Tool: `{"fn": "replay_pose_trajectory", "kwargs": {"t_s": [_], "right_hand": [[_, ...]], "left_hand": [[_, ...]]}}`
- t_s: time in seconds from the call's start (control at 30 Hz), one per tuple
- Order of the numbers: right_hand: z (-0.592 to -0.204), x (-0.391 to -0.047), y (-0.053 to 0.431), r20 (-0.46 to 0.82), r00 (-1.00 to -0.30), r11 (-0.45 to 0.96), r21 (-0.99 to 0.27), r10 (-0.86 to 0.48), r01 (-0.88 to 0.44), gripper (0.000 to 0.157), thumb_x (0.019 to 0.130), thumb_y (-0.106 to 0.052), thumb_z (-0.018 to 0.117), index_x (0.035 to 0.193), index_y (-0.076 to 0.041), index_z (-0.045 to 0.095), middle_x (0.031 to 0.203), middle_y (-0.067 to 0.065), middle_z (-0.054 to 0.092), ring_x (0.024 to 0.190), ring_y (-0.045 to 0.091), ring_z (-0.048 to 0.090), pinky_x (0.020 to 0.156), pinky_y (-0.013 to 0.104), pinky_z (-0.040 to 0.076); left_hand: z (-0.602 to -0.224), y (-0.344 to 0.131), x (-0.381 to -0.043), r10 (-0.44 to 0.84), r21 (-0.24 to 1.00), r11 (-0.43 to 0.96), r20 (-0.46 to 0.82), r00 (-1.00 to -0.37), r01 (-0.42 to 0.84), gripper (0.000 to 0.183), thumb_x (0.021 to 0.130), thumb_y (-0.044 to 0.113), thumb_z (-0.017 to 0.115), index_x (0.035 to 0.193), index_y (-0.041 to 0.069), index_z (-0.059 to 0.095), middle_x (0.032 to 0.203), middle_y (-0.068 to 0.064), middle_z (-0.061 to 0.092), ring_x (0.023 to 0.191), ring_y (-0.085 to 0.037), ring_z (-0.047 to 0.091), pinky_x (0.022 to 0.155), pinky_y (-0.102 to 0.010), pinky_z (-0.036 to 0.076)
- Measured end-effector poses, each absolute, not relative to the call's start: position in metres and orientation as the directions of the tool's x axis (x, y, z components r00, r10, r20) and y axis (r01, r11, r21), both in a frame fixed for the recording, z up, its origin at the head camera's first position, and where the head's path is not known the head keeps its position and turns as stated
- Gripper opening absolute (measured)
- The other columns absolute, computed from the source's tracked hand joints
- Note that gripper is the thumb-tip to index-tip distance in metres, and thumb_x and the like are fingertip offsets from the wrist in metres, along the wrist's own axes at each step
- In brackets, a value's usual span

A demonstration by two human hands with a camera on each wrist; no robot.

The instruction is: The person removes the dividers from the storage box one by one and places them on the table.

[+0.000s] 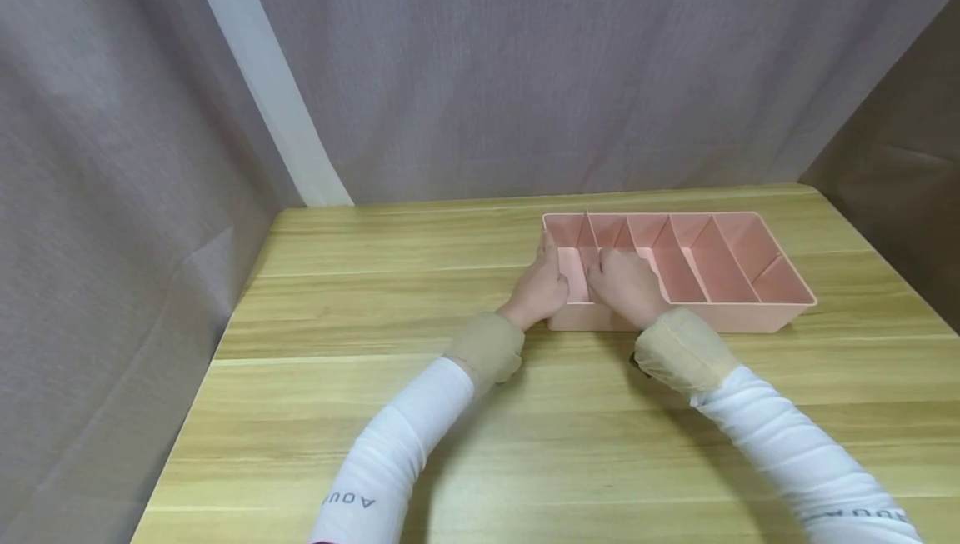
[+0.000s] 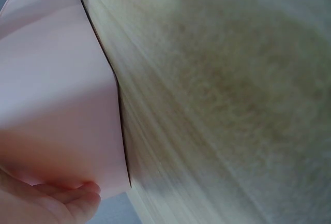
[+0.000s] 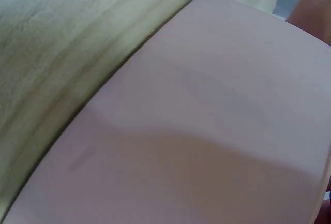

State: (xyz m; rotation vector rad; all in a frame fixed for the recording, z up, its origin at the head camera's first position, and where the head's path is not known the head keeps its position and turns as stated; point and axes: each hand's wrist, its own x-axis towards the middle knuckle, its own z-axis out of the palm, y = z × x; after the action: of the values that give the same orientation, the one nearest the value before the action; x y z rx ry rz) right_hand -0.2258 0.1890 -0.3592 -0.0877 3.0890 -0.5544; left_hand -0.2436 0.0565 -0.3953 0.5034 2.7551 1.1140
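Observation:
A pink divided storage box (image 1: 675,317) sits on the table, crossed by several thin upright dividers. My left hand (image 1: 542,284) grips its left end wall; in the left wrist view the fingers (image 2: 77,200) lie along the pink outer side (image 2: 57,94). My right hand (image 1: 628,284) reaches over the front rim into the left part of the box and pinches the leftmost divider (image 1: 587,234), whose back top corner pokes above the rim. The right fingertips are partly hidden. The right wrist view is mostly filled by the box's outer wall (image 3: 196,94).
The wooden table (image 1: 360,302) stretches left and in front of the box. Grey-purple curtains (image 1: 525,69) hang behind and at the left, with a white strip (image 1: 262,69) running down. A brown cloth (image 1: 900,152) borders the right side.

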Motion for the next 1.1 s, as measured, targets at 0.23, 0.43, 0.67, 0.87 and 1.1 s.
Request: {"fn": "replay_pose_trajectory", "kwargs": {"t_s": [0.23,0.43,0.67,0.87,1.1], "right_hand": [[-0.3564,-0.2246,0.1884,0.014,-0.999,0.938,-0.342,-0.053,-0.054,0.027,0.085,-0.018,0.035,0.068,-0.004,0.051,0.066,0.016,0.053,0.057,0.026,0.049,0.044,0.033,0.037],[-0.3569,-0.2253,0.1886,0.021,-0.998,0.938,-0.341,-0.061,-0.064,0.028,0.085,-0.017,0.035,0.065,-0.005,0.05,0.063,0.014,0.052,0.056,0.025,0.048,0.043,0.032,0.036],[-0.3562,-0.2255,0.1884,0.02,-0.998,0.939,-0.339,-0.06,-0.063,0.028,0.085,-0.017,0.035,0.063,-0.006,0.049,0.061,0.012,0.051,0.055,0.024,0.048,0.042,0.031,0.036],[-0.3555,-0.226,0.1889,0.011,-0.998,0.937,-0.344,-0.06,-0.06,0.028,0.085,-0.017,0.035,0.064,-0.006,0.049,0.06,0.011,0.05,0.054,0.024,0.048,0.042,0.031,0.036],[-0.3554,-0.2274,0.1891,0.023,-0.997,0.939,-0.336,-0.068,-0.071,0.03,0.085,-0.017,0.034,0.059,-0.008,0.046,0.055,0.008,0.046,0.051,0.022,0.046,0.041,0.03,0.034]], "left_hand": [[-0.3955,0.0564,-0.2438,0.352,0.69,0.678,-0.001,-0.936,0.254,0.068,0.087,0.007,0.037,0.14,-0.002,-0.006,0.148,-0.017,-0.002,0.132,-0.021,0.023,0.1,-0.029,0.035],[-0.3958,0.0565,-0.2439,0.355,0.682,0.683,0.001,-0.935,0.26,0.069,0.087,0.008,0.037,0.14,-0.002,-0.006,0.148,-0.017,-0.003,0.127,-0.022,0.032,0.082,-0.026,0.046],[-0.3953,0.0567,-0.2439,0.353,0.685,0.681,0.003,-0.936,0.259,0.069,0.087,0.007,0.037,0.14,-0.002,-0.005,0.148,-0.017,-0.002,0.099,-0.027,0.052,0.046,-0.023,0.04],[-0.3953,0.057,-0.2437,0.351,0.683,0.684,0.003,-0.936,0.258,0.068,0.088,0.008,0.037,0.14,-0.002,-0.006,0.148,-0.019,0.001,0.087,-0.028,0.054,0.044,-0.024,0.039],[-0.3968,0.0569,-0.244,0.352,0.696,0.672,0.003,-0.936,0.254,0.069,0.087,0.007,0.037,0.14,-0.001,-0.006,0.148,-0.016,-0.003,0.093,-0.027,0.053,0.045,-0.022,0.039]]}}
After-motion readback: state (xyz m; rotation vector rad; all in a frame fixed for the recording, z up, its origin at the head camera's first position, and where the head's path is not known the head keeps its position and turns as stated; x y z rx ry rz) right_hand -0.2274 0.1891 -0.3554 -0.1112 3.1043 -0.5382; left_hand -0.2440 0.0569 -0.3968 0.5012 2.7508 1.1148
